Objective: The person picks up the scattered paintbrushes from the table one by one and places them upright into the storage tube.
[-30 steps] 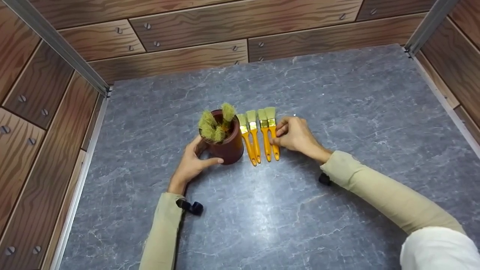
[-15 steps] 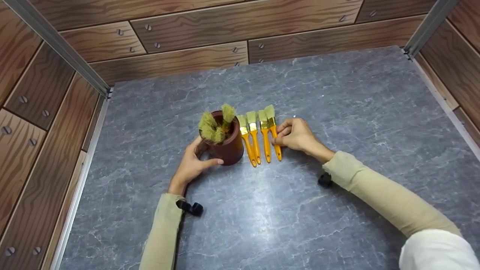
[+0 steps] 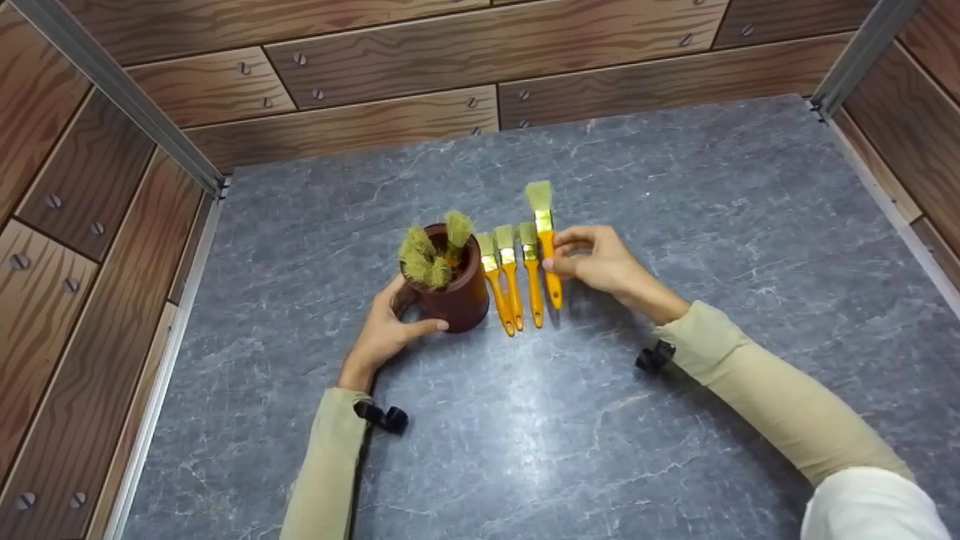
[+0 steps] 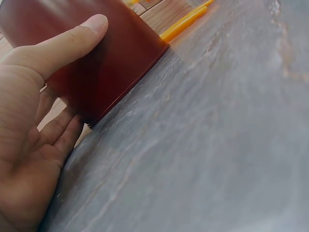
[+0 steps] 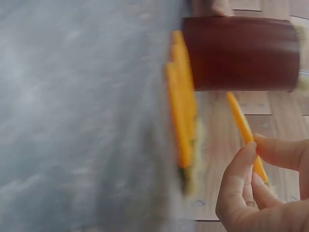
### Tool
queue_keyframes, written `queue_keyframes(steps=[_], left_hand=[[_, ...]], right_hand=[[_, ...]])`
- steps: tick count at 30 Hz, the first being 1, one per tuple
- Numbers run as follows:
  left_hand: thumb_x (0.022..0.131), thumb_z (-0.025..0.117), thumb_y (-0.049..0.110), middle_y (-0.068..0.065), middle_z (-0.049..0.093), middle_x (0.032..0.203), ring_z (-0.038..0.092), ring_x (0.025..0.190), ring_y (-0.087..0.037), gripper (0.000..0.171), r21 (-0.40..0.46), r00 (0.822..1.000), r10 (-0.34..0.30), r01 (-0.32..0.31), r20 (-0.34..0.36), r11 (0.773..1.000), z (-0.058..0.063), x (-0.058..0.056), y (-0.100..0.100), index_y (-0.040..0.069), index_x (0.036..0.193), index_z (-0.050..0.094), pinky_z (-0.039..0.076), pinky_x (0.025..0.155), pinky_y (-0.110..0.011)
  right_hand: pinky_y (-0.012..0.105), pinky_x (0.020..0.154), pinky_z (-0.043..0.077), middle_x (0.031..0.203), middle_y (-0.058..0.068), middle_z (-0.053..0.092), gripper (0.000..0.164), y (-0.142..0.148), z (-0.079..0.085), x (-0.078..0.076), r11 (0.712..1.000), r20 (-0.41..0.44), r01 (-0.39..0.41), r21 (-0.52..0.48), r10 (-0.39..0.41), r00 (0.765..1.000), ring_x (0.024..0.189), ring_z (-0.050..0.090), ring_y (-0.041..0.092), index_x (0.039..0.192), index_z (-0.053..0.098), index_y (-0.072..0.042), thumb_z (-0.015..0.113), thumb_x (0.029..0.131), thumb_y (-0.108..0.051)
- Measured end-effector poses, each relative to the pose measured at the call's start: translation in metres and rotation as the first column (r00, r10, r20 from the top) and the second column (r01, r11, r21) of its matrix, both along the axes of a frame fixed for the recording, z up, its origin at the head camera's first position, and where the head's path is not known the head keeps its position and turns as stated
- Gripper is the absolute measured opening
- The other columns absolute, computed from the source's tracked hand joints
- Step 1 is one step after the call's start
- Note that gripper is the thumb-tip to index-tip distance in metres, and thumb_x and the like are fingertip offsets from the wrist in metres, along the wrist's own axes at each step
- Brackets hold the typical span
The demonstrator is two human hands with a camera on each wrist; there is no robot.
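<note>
A dark red-brown cylindrical cup (image 3: 454, 300) stands upright with several bristle-topped brushes (image 3: 427, 255) in it. My left hand (image 3: 379, 330) curves round its near left side, the thumb (image 4: 89, 34) against the wall. Between thumb and fingers, my right hand (image 3: 604, 266) pinches a paintbrush (image 3: 550, 255) by its orange handle, bristles pointing away from me. In the right wrist view this handle (image 5: 241, 118) is lifted off the surface. To its left lie three more paintbrushes (image 3: 514, 281) side by side, the leftmost right beside the cup.
The grey marbled tabletop (image 3: 480, 450) carries everything. Wood-patterned panels (image 3: 390, 67) bound it at the back and both sides, with metal posts (image 3: 161, 135) at the corners. Each wrist wears a small black camera (image 3: 382, 416).
My right hand has picked up the rightmost paintbrush from the row, raising it off the table and shifting it slightly away from me. The left hand and the cup stay put.
</note>
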State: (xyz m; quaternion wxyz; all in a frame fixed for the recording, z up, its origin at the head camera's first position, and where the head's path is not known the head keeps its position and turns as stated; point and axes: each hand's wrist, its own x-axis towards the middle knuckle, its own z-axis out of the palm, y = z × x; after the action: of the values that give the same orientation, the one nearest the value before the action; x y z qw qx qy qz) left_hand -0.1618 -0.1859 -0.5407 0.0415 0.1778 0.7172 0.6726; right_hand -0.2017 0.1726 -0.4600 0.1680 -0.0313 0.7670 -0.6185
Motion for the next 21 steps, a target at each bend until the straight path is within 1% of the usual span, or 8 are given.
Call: queue_keyframes(steps=[4, 9, 12, 17, 21], left_hand=[[0.078, 0.094, -0.001, -0.006, 0.062, 0.153, 0.058, 0.143, -0.027, 0.093, 0.026, 1.000, -0.014, 0.014, 0.008, 1.000, 0.001, -0.002, 0.001, 0.018, 0.159, 0.051, 0.045, 0.124, -0.041], [0.078, 0.095, 0.002, -0.004, 0.061, 0.154, 0.057, 0.144, -0.024, 0.095, 0.010, 1.000, 0.001, -0.001, 0.019, 1.000, 0.000, -0.002, 0.000, 0.019, 0.160, 0.049, 0.044, 0.125, -0.038], [0.078, 0.095, 0.002, -0.004, 0.060, 0.156, 0.057, 0.145, -0.025, 0.098, 0.003, 1.000, 0.008, -0.009, 0.015, 1.000, -0.001, -0.001, -0.001, 0.020, 0.162, 0.047, 0.044, 0.125, -0.038], [0.076, 0.095, -0.002, -0.006, 0.059, 0.157, 0.056, 0.145, -0.027, 0.101, 0.013, 1.000, 0.012, -0.012, 0.007, 1.000, -0.001, 0.000, -0.001, 0.017, 0.163, 0.046, 0.044, 0.125, -0.038], [0.076, 0.095, -0.003, -0.007, 0.060, 0.156, 0.057, 0.144, -0.027, 0.101, 0.019, 1.000, 0.017, -0.017, 0.005, 1.000, -0.001, 0.000, -0.001, 0.016, 0.162, 0.046, 0.044, 0.125, -0.039]], right_hand=[[0.033, 0.088, 0.067, 0.108, 0.009, 0.068, 0.033, -0.002, 0.019, 0.001, 0.997, -0.045, -0.028, -0.077, 0.025, 0.999, 0.093, 0.074, 0.019, 0.126, 0.065, 0.006, 0.076, 0.095, 0.003], [0.037, 0.091, 0.067, 0.112, 0.011, 0.069, 0.031, -0.011, 0.043, 0.005, 0.985, -0.129, -0.073, -0.155, 0.053, 0.990, 0.096, 0.076, 0.023, 0.125, 0.066, 0.006, 0.075, 0.095, 0.004], [0.039, 0.091, 0.067, 0.113, 0.012, 0.071, 0.029, -0.018, 0.056, 0.007, 0.979, -0.179, -0.099, -0.176, 0.067, 0.982, 0.097, 0.077, 0.023, 0.123, 0.067, 0.006, 0.076, 0.096, 0.004], [0.039, 0.090, 0.067, 0.111, 0.014, 0.074, 0.026, -0.034, 0.073, 0.008, 0.973, -0.276, -0.144, -0.180, 0.091, 0.957, 0.095, 0.076, 0.023, 0.122, 0.069, 0.007, 0.075, 0.096, 0.003], [0.038, 0.087, 0.067, 0.107, 0.015, 0.076, 0.023, -0.050, 0.084, 0.008, 0.971, -0.353, -0.178, -0.159, 0.112, 0.929, 0.092, 0.075, 0.023, 0.119, 0.071, 0.006, 0.075, 0.096, 0.002]])
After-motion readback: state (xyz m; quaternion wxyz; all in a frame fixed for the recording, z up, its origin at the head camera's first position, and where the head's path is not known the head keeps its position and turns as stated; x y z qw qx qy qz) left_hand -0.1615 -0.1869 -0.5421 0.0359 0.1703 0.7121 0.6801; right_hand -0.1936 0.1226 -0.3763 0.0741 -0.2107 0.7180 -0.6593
